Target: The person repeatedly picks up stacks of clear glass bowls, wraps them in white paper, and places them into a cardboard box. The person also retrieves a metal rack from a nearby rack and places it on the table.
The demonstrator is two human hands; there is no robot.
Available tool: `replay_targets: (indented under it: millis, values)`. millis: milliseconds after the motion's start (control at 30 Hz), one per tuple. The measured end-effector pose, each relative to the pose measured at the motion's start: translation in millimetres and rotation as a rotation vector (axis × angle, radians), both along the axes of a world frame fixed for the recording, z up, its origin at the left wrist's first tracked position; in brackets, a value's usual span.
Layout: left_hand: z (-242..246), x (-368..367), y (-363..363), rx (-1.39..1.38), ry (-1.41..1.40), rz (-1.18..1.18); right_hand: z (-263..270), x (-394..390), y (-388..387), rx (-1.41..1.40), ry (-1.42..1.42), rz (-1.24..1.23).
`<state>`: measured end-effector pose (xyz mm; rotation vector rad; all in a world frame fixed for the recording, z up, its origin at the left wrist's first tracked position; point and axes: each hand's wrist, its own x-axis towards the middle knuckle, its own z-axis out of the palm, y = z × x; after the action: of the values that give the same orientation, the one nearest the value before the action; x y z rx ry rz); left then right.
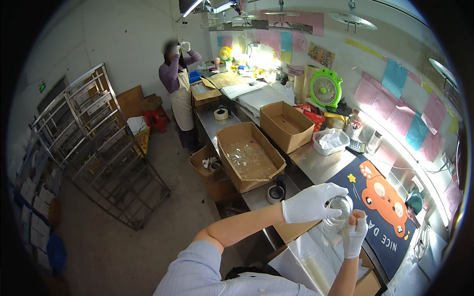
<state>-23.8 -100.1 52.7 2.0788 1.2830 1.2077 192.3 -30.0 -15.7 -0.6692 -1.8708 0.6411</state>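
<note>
My left hand [314, 204], in a white glove, reaches from the left and holds the upper part of a stack of clear, round, thin pieces [332, 225], perhaps glass or plastic discs. My right hand [355, 234], in a white glove with bare fingertips showing, grips the same stack from its right side. The stack tilts in the air between both hands. Below it stands an open cardboard box [370, 283] lined with white sheets [314, 246]. A dark blue mat [381, 236] with an orange bear lies beyond my hands.
An open carton [229, 148] with clear pieces, an empty-looking carton [285, 137], tape dispensers [274, 194], a white plastic tub [330, 142] and a green fan [326, 88] stand on the metal bench. A co-worker [179, 85] stands at its far end; a metal rack [107, 148] is left.
</note>
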Motion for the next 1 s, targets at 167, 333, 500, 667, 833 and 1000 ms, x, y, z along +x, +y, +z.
replay_targets:
  millis: [167,333,500,667,833,1000]
  values:
    - [4.8,0.2,-7.5,0.084,0.131,0.035,-3.1,1.5,0.3,-0.056,0.01,0.019]
    - [5.6,-0.7,-8.2,0.136,0.193,0.062,-8.3,3.6,1.5,-0.028,-0.029,0.031]
    - [6.7,1.4,-8.0,0.23,0.221,0.074,-10.6,6.5,3.2,0.014,-0.055,0.016]
    - [4.4,3.9,-3.7,0.198,0.164,0.042,-6.9,8.8,1.0,0.051,-0.065,0.017]
    - [-1.4,3.8,3.5,0.26,0.165,0.015,-6.6,10.9,2.5,0.107,-0.05,0.03]
    - [1.3,1.8,5.3,0.207,0.208,-0.015,-10.4,17.5,5.1,0.029,-0.064,0.069]
